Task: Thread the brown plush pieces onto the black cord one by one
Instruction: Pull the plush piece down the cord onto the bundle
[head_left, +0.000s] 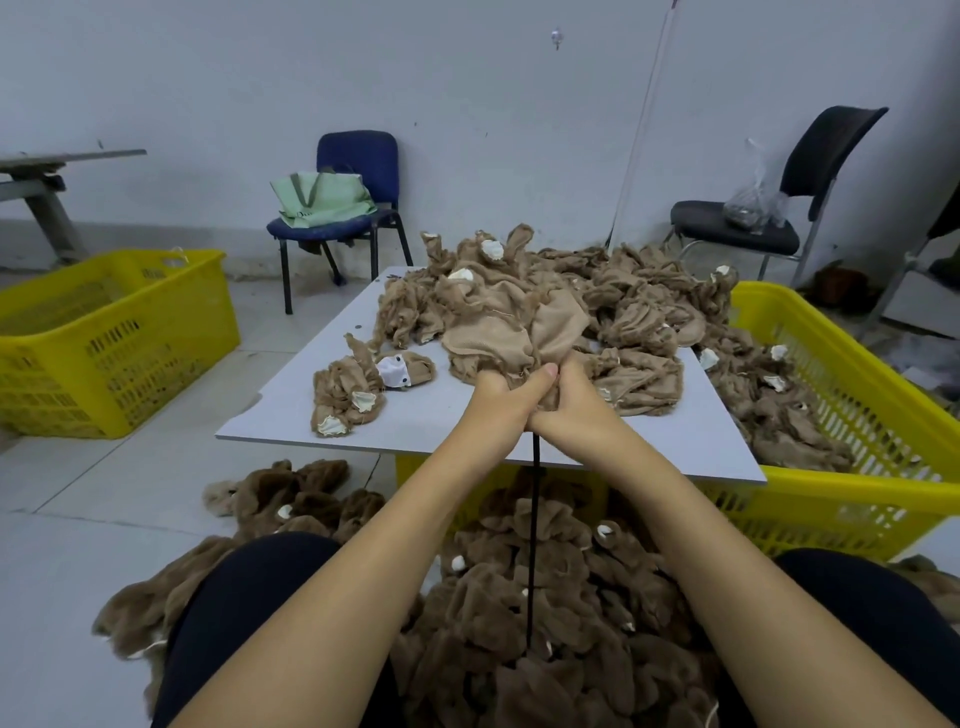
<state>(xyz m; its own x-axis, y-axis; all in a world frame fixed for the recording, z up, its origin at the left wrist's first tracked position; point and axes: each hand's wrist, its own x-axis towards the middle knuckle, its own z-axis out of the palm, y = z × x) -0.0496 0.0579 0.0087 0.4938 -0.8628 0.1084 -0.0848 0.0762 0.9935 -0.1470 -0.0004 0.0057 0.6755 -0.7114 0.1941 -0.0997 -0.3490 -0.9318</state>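
Observation:
Both of my hands meet over the near part of the grey board (291, 410). My left hand (498, 400) and my right hand (571, 402) grip the same inside-out brown plush piece (498, 332), bunched between my fingers. The black cord (533, 545) hangs straight down from under my hands to a heap of threaded plush pieces (561, 613) on the floor between my knees. Its upper end is hidden inside my hands. A large pile of loose plush pieces (613, 291) covers the far half of the board. One separate plush piece (363, 387) lies at the board's left.
A yellow crate (852, 499) under and right of the board holds more plush. Another yellow crate (104, 338) stands at left on the floor. A blue chair (358, 156) with a green bag (322, 200) and a black chair (769, 228) stand by the wall.

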